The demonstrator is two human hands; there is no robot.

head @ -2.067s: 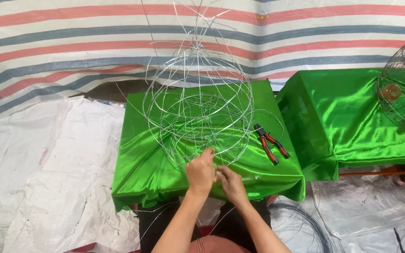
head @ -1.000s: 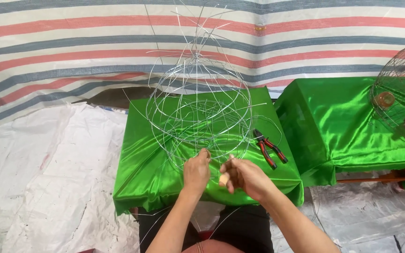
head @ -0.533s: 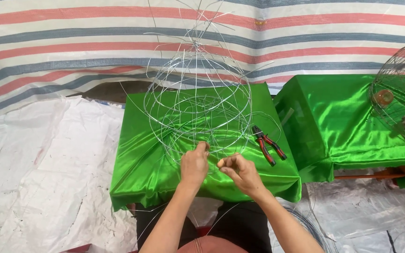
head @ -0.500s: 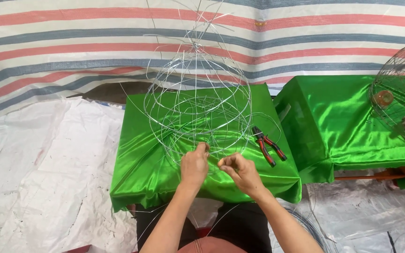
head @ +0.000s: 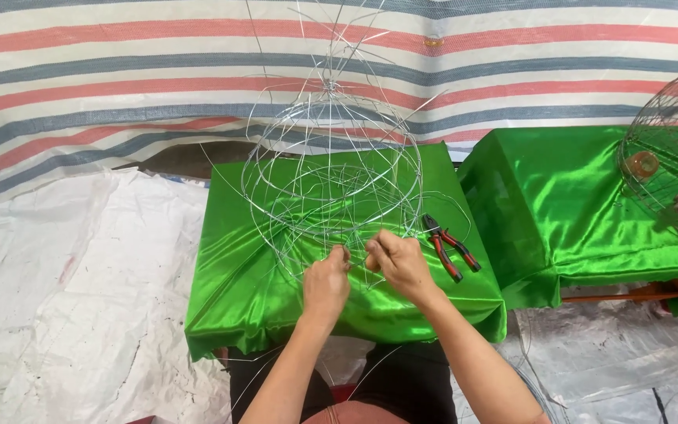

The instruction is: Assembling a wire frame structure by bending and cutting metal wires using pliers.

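A round frame of thin silver wire (head: 331,169) stands on a small table draped in shiny green cloth (head: 237,275). My left hand (head: 325,284) pinches the wire at the frame's near bottom edge. My right hand (head: 399,264) is right beside it, fingers curled on the same stretch of wire. Loose wire ends stick up from the frame's top. Red-handled pliers (head: 450,245) lie on the cloth just right of my right hand.
A second green-draped table (head: 559,204) stands to the right, with a wire fan guard (head: 672,161) on it. White plastic sheeting (head: 56,283) covers the ground at the left. A striped tarp (head: 119,71) hangs behind. Loose wire coils lie on the ground at the lower right.
Both hands have shifted slightly up and along the frame's bottom edge. The right hand turned and closed on the wire. The frame and pliers have stayed put.
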